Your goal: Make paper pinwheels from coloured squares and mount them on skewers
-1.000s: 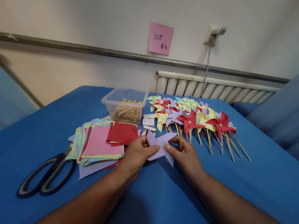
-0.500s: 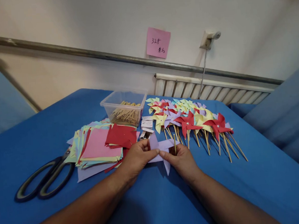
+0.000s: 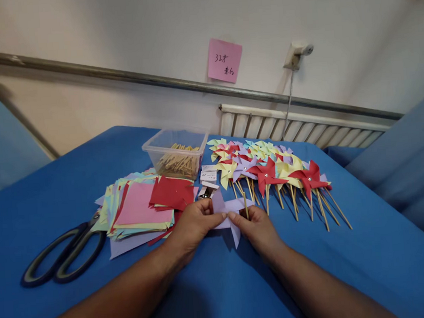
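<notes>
Between my two hands is a purple paper pinwheel, its blades folded toward the middle. My left hand pinches it from the left, thumb on its centre. From the right, my right hand grips it, thumb tip also near the centre. A short wooden stick stands up from behind the right fingers, against a blade. Whether it is fixed to the paper cannot be seen. Just behind the pinwheel lies a small opened box with shiny metal pieces inside.
Left are stacked coloured paper squares and large scissors. Behind them stands a clear plastic box holding wooden sticks. Several stick-mounted pinwheels lie at the right on the blue-covered table. A radiator runs along the wall.
The wooden stick has shifted slightly left and leans a little differently in my right hand. My right fingers have moved slightly; both hands stay on the purple pinwheel.
</notes>
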{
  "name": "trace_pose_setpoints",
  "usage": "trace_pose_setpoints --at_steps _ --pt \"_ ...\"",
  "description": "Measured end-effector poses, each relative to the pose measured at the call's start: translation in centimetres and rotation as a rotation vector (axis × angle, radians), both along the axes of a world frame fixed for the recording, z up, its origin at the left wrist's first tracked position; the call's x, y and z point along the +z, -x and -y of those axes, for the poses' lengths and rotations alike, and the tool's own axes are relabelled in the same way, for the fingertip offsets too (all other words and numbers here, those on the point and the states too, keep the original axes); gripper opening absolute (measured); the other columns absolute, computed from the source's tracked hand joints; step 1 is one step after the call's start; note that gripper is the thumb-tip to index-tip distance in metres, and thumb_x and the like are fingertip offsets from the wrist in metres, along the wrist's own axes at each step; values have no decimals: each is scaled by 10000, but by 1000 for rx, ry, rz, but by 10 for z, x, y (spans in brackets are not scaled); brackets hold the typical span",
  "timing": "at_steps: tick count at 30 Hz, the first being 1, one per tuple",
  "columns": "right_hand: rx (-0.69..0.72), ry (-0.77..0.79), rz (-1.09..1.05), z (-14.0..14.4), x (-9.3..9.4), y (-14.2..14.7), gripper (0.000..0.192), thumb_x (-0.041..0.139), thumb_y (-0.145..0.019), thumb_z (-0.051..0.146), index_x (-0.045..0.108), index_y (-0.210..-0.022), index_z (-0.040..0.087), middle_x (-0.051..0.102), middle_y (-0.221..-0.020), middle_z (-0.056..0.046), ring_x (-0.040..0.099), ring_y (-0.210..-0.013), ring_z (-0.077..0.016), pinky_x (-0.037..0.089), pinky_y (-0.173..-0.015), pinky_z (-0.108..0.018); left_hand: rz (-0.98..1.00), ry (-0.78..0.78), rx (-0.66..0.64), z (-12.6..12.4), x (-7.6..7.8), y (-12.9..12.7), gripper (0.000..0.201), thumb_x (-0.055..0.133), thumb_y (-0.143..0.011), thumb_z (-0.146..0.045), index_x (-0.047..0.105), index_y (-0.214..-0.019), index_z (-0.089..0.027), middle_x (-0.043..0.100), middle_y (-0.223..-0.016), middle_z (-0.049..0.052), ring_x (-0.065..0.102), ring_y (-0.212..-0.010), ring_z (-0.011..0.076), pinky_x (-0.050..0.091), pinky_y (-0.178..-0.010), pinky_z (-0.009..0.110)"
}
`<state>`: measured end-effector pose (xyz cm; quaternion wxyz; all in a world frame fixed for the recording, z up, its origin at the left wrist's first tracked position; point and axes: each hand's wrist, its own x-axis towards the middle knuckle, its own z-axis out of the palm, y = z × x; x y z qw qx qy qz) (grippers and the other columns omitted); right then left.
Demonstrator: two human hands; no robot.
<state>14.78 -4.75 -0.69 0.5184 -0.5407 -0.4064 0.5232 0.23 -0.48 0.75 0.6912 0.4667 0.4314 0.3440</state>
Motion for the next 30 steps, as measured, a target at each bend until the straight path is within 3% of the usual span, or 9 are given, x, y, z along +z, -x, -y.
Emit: trace_pose_setpoints --at_steps 4,7,13,18,30 --pt "-111 -58 154 7 -3 -6 412 466 -846 585 551 -777 188 514 -576 37 405 -460 -105 288 -433 -231 3 21 84 -3 2 2 300 767 -603 -248 662 -858 -129 706 -774 53 641 -695 192 482 -672 306" --pt "-190 -155 309 13 -3 -8 416 337 -921 535 538 -793 194 553 -678 -3 442 -518 -125 331 -473 -250 -3 12 146 -5 3 4 308 756 -603 -239 656 -872 -128 703 -792 53 627 -677 176 471 -635 284" --pt "-102 -294 559 19 -1 -4 239 450 -912 382 516 -761 209 497 -620 33 459 -564 -130 352 -535 -244 -3 3 182 -4 4 4 286 760 -579 -232 655 -824 -128 690 -757 40 618 -654 164 462 -620 269" --pt "-24 -291 535 16 1 2 169 509 -883 318 575 -791 192 528 -602 33 483 -549 -118 367 -527 -225 -34 7 151 -1 1 1 313 786 -552 -265 653 -796 -121 676 -709 35 591 -621 152 445 -585 257" --pt "27 -31 230 5 -12 0 261 562 -807 428 542 -721 182 506 -498 54 426 -414 -96 334 -415 -206 -27 40 147 -2 -1 0 235 756 -613 -267 624 -751 -131 640 -682 15 559 -591 125 418 -556 243"
